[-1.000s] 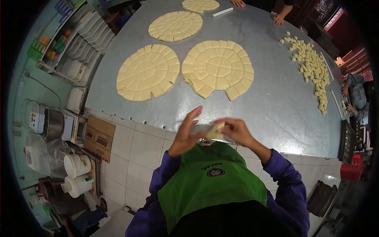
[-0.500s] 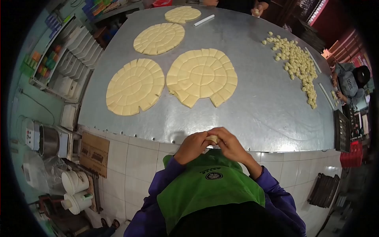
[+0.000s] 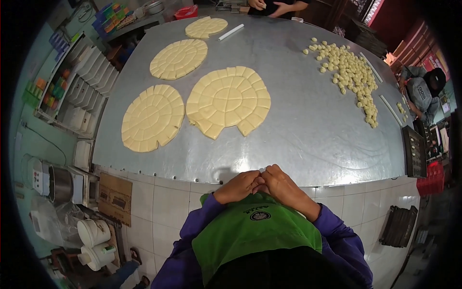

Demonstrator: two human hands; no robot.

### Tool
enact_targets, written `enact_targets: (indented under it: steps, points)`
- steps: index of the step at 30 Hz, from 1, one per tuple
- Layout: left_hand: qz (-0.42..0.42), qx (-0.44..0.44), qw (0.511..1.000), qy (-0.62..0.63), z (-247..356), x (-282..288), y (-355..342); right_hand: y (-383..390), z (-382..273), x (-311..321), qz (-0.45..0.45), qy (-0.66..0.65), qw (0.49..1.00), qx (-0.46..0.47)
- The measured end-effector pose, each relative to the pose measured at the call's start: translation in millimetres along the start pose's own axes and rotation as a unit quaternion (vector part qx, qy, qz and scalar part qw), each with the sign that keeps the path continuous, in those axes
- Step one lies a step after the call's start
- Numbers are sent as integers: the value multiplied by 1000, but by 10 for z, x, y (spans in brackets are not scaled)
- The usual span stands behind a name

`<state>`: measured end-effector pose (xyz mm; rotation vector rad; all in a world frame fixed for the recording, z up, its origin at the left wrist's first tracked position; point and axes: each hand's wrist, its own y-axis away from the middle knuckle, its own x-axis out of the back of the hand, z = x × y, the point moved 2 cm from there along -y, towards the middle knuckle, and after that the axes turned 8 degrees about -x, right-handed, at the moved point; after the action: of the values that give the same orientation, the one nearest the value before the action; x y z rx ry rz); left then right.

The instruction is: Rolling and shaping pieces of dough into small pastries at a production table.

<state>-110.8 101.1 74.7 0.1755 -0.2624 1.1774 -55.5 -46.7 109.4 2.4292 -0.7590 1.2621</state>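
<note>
Brown cardboard sign (image 3: 115,198) leans on tiled counter front (image 3: 163,207).

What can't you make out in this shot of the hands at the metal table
Head view, the only one:
- Anything held: the left hand and right hand are cupped together, fingers covering it.
- The dough balls: too small to count.
- The person at the far edge: cut off by the frame, only hands show.
- The shelf items at left: bent and blurred by the fisheye rim.
</note>
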Motion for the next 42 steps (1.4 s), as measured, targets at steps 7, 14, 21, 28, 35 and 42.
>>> enact_targets:
  steps: [7,14,21,28,35,42]
  points:
    - [-23,-26,994,100,145,-89,-339,159,113,342,43,14,998,-32]
    - [-58,55,929,361,227,-224,-676,349,415,654,-56,-392,908,-135]
    - [-51,-22,993,100,97,58,-472,1093,1344,735,354,-556,738,-141]
    - [112,-113,885,-437,-680,-275,-1273,883,2293,229,312,151,865,-362]
    - [33,-122,887,-445,-551,-711,-1146,591,1559,-69,227,117,953,-162]
    - [200,36,874,-442,-640,-335,-1048,848,2454,380,393,141,835,-359]
